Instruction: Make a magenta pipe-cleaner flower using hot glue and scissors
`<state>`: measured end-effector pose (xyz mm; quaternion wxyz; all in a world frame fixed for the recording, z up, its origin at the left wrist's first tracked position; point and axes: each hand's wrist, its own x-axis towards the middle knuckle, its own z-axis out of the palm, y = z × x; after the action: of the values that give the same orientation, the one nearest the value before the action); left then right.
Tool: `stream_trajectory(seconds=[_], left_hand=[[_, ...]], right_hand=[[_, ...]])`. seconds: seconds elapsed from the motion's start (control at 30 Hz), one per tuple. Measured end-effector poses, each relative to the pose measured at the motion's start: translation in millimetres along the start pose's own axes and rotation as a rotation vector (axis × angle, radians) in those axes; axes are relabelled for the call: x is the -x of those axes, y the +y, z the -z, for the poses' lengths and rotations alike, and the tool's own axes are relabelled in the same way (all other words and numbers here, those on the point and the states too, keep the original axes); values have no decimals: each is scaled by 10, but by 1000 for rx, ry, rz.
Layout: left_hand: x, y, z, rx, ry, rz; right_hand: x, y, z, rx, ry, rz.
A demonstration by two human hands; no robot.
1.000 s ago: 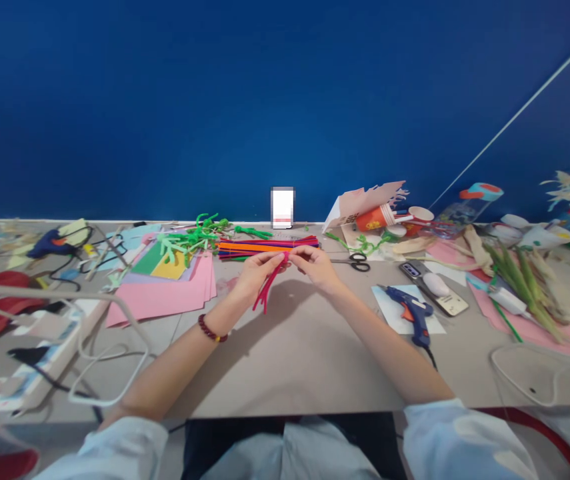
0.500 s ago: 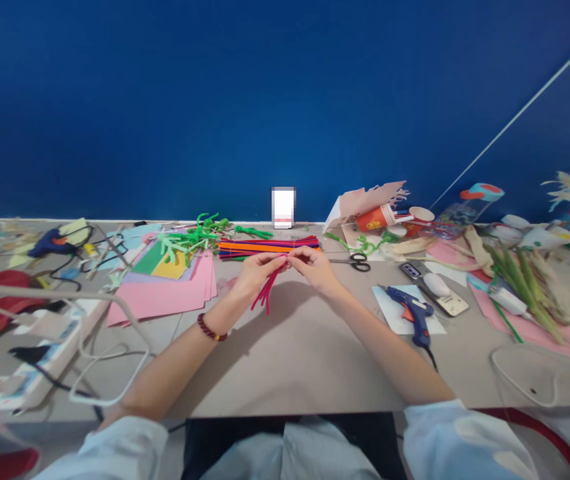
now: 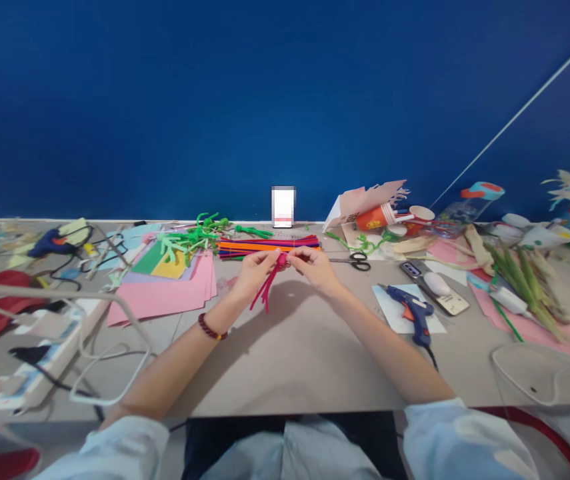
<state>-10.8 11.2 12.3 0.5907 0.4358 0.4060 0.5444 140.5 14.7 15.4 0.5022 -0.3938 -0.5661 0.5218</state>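
The bunch of pink sticks (image 3: 266, 291) is up in both hands, over the near side of the bulge of bright sticks at the back of the table (image 3: 289, 373). It is a strong red-pink colour, and the sticks are thin and bendy. At the top they meet in a small, bunched-up lump. Below that they come loose and spread into a few tails, like a little broom. The bunch is longer than it is wide. Its long way runs on a slant, from about one o'clock at the lump to seven o'clock at the tips. The tails hang down and point to seven.

The left hand (image 3: 253, 275) has its thumb and fingers pinched on the lump. The right hand (image 3: 316, 269) pinches at the three o'clock side of the lump. The fingers hide just which bit it has.

Count the clock from the lump, with twelve at the blue wall (image 3: 285, 100). The bright sticks (image 3: 265, 247) lie just past it, near eleven. The black-handled scissors (image 3: 359, 261) are at three. The blue glue gun (image 3: 412, 310) is near four, and pink paper (image 3: 159, 293) is between eight and nine.
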Motion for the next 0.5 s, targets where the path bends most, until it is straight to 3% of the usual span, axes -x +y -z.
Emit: stream_trajectory(seconds=[0.17, 0.5], left_hand=[[31, 8, -26, -105, -9, -94], [25, -92, -11, -138, 17, -143]], right_hand=[[-18, 17, 9, -7, 43, -18], [-13, 28, -17, -67, 55, -42]])
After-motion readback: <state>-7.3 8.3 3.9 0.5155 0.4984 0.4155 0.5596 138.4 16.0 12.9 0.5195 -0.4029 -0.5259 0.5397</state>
